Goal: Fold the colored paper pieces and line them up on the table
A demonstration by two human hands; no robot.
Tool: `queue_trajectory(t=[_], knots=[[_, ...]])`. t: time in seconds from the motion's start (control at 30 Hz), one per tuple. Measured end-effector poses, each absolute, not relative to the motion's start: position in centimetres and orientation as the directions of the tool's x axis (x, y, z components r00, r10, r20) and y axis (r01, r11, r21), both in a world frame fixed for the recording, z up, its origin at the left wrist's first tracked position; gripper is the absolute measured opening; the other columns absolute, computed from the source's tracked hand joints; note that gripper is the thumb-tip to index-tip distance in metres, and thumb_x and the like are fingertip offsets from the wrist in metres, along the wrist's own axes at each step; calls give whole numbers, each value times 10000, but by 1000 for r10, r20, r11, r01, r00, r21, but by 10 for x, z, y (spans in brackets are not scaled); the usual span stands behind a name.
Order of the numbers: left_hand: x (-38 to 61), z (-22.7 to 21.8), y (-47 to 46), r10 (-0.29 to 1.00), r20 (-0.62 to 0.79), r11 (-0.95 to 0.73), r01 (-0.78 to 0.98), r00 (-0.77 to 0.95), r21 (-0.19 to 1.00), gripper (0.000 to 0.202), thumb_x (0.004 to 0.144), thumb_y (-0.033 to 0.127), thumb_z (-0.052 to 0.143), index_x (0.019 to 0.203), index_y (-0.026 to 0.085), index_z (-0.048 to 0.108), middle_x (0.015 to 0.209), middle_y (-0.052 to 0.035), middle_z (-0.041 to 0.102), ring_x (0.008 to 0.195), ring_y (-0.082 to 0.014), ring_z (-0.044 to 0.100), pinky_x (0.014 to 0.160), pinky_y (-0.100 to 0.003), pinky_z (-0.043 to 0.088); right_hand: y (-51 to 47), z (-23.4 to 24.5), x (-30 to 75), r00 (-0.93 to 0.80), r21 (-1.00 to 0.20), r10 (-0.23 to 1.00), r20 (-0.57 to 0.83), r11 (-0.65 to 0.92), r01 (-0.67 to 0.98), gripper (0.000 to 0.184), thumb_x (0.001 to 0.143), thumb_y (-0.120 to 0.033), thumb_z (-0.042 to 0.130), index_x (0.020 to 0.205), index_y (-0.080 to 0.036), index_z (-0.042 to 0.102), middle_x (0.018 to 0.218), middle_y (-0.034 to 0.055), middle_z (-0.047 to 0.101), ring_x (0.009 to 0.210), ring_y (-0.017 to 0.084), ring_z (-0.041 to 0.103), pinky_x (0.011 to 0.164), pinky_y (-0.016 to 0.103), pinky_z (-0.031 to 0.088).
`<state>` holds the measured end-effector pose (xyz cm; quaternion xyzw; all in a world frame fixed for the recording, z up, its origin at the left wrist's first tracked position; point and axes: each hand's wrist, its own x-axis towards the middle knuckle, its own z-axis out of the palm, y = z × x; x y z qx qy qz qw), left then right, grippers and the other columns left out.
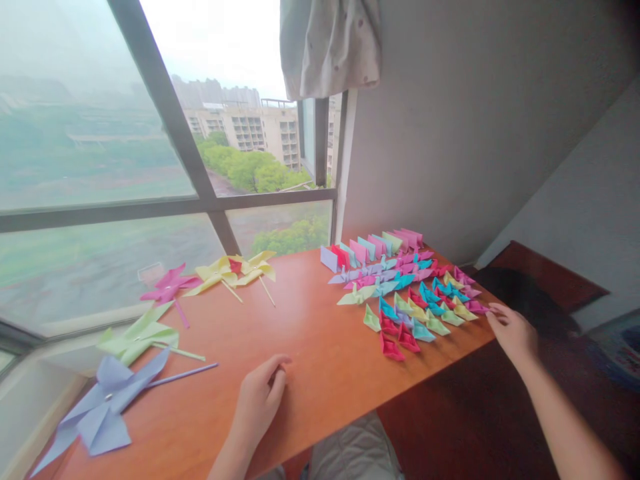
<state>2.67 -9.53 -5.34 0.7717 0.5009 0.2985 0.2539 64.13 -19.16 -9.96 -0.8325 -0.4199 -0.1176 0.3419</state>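
My right hand (513, 331) is at the right edge of the table, its fingertips closed on the tip of a magenta folded paper boat (476, 307). That boat sits at the end of a block of small paper boats (421, 329) in red, blue, green, yellow and purple. My left hand (259, 398) rests on the tabletop near the front edge, fingers curled and nothing visible in it. Behind the boats lie rows of paper cranes (358, 294). Farther back, folded paper pieces (359, 252) stand upright in a line.
Along the window side of the wooden table (305, 313) lie a lavender pinwheel (107, 398), a green pinwheel (137, 335), a magenta pinwheel (170, 285) and yellow pinwheels (256, 267). A grey wall (425, 133) rises behind the paper rows. The table's front edge borders my lap.
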Motion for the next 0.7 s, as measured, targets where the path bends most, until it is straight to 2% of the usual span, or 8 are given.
queue_trajectory(t=[0.23, 0.7], knots=[[27, -52, -96, 924, 218, -372, 609, 314, 701, 279, 872, 291, 445, 965, 188, 687, 716, -22, 714, 640, -182, 675, 581, -230, 502, -187, -99, 634, 582, -427, 627, 517, -400, 811, 437, 808, -497, 495, 899, -142, 733, 873, 141, 720, 712, 248, 647, 620, 345, 459], [27, -53, -96, 923, 220, -372, 595, 315, 712, 265, 871, 281, 452, 960, 190, 684, 684, -8, 697, 605, -170, 654, 574, -223, 486, -182, -95, 634, 576, -395, 614, 540, -419, 818, 374, 791, -425, 508, 905, -142, 724, 846, 121, 717, 701, 239, 650, 627, 334, 466]])
